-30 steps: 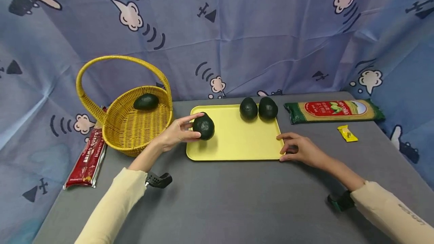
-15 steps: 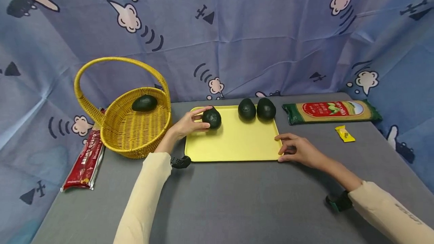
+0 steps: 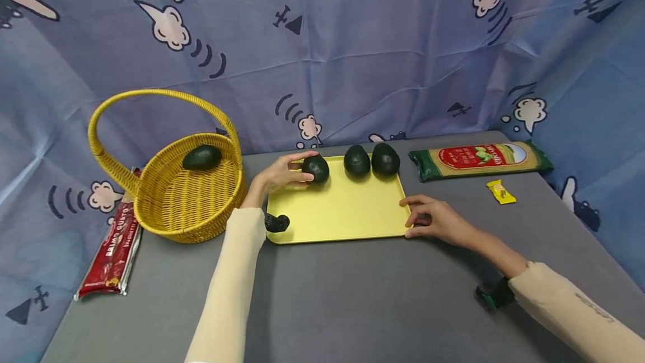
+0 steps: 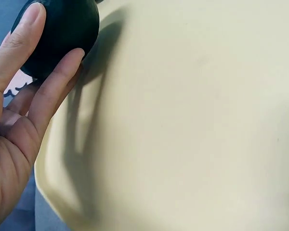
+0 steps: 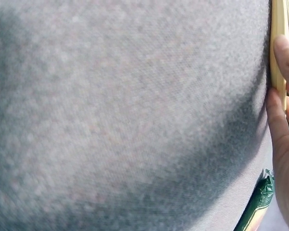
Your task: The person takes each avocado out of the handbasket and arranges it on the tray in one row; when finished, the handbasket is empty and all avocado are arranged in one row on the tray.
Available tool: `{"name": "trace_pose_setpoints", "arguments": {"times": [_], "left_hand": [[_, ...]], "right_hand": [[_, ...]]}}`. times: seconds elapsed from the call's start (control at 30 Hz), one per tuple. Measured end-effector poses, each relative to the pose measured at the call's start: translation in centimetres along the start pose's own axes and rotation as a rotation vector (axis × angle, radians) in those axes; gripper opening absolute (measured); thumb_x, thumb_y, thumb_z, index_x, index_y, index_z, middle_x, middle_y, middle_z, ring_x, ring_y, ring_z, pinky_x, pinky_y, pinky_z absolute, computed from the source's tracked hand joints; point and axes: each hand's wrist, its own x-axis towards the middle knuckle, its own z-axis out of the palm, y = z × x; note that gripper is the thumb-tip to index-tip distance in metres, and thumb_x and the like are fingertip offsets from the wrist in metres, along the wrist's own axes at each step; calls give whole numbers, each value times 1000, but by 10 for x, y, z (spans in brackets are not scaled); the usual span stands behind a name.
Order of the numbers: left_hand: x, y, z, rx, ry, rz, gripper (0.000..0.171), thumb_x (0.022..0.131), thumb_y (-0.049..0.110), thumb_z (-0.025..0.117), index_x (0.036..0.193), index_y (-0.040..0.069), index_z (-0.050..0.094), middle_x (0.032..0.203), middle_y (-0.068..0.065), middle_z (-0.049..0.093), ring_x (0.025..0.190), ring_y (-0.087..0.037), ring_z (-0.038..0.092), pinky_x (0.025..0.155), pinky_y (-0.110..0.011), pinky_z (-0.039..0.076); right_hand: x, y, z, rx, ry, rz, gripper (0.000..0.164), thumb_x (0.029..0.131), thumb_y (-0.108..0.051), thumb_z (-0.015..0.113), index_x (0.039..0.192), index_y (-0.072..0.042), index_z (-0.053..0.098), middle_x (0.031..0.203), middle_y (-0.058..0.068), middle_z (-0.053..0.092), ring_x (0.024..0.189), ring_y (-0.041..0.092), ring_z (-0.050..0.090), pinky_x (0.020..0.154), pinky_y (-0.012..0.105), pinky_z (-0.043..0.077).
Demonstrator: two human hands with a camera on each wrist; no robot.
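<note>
My left hand [image 3: 282, 173] holds a dark green avocado [image 3: 317, 169] between thumb and fingers at the back left of a yellow tray [image 3: 347, 212]. In the left wrist view, the avocado [image 4: 62, 33] sits between thumb and fingertips, its shadow falling on the tray. Two more avocados stand side by side along the tray's back edge, a left one [image 3: 357, 161] and a right one [image 3: 385, 159]. At the tray's front right corner, my right hand [image 3: 433, 220] grips the rim with bent fingers. The right wrist view shows its fingertips against the tray's edge [image 5: 278, 72].
A yellow wicker basket [image 3: 196, 200] with a tall handle stands left, one avocado [image 3: 202, 157] inside. Beside it lies a red spaghetti packet [image 3: 112, 254]. On the right are a green and gold packet [image 3: 478, 160] and a small yellow sachet [image 3: 501, 191]. A patterned curtain [image 3: 342, 83] hangs behind.
My left hand has carried the avocado right and back over the tray, towards the other two. My right hand stays at the tray's corner. The head view has shifted slightly.
</note>
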Motion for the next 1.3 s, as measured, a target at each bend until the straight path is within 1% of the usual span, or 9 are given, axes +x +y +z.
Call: {"name": "trace_pose_setpoints", "arguments": {"times": [0.17,0.27,0.47,0.6,0.73,0.83,1.03,1.2,1.3], "left_hand": [[11,0,7,21,-28,8,64,79,-2,64,135,21,43,126,-15,46,105,-24,53,84,-40,48],[12,7,12,50,-15,13,64,79,-5,63,135,19,42,123,-17,48,101,-23,55,85,-43,47],[15,17,15,124,-22,41,65,79,-9,62,137,11,40,123,-20,50,96,-21,56,87,-48,44],[21,14,16,131,-22,8,68,79,-6,63,138,17,39,129,-16,46,103,-23,55,88,-44,45],[26,10,18,138,-3,11,68,79,-2,65,138,22,39,131,-14,46,106,-22,54,85,-37,48],[27,11,20,136,12,19,67,79,-2,65,137,21,39,130,-15,46,109,-23,52,83,-34,49],[23,16,22,124,38,16,67,80,-5,63,138,17,38,133,-18,39,115,-28,47,85,-35,48],[22,20,22,216,70,15,66,79,1,67,136,19,41,133,-17,41,115,-27,48,88,-32,46],[22,22,22,261,95,10,65,78,4,69,135,20,43,132,-15,43,114,-26,48,88,-31,46]], "right_hand": [[-1,1,2,32,13,-10,13,68,-19,78,73,-15,66,118,14,52,93,20,56,69,25,52],[0,1,3,43,13,-15,12,69,-18,77,74,-14,66,119,14,51,86,14,58,70,25,52],[3,-2,2,47,1,-7,13,69,-19,77,75,-13,67,120,14,51,90,17,57,70,26,52],[2,-3,2,35,-2,4,13,69,-19,77,75,-13,67,120,14,51,93,20,55,70,26,52],[1,-2,2,29,3,10,14,69,-20,77,74,-13,67,120,14,51,91,18,55,69,26,52],[0,-2,1,22,6,11,14,69,-21,77,74,-13,67,120,13,51,94,20,54,69,25,52],[1,-2,1,20,-3,15,14,69,-21,77,75,-13,67,120,13,51,100,24,52,69,26,52],[1,-3,1,18,0,17,14,69,-20,77,75,-12,67,120,14,51,102,25,51,70,26,52],[1,-3,1,22,1,23,14,69,-20,77,75,-13,67,121,13,51,98,23,53,70,26,52]]}}
